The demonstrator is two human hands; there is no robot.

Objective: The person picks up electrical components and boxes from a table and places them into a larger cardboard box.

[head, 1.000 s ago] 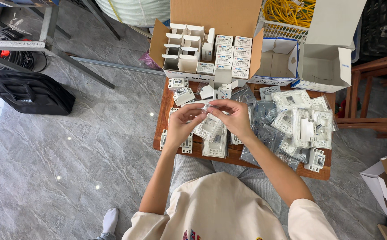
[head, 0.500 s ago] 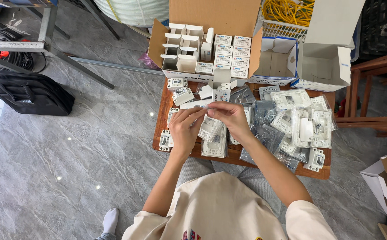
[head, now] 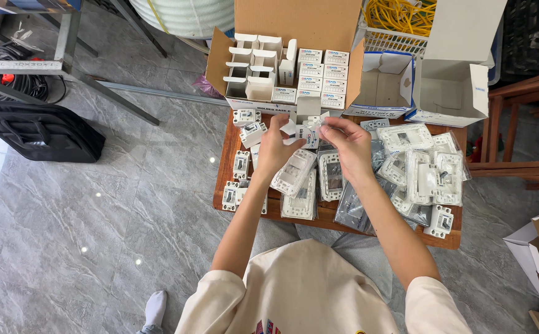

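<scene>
Both hands, left [head: 277, 148] & right [head: 347, 143], pinch a small white box [head: 305, 127]. Light, thin card, prob crushable; hold by edges.

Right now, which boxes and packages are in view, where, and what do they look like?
Small white carton: held between left hand and right hand.
Brown cardboard box: behind the table, rows of small white cartons.
Two open white boxes: right of it.
Clear bagged white plates: table right.

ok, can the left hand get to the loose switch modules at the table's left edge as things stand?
Probably yes. The left hand hovers just right of the switch modules, with nothing between them, though it already grips a small white box together with the right hand.
</scene>
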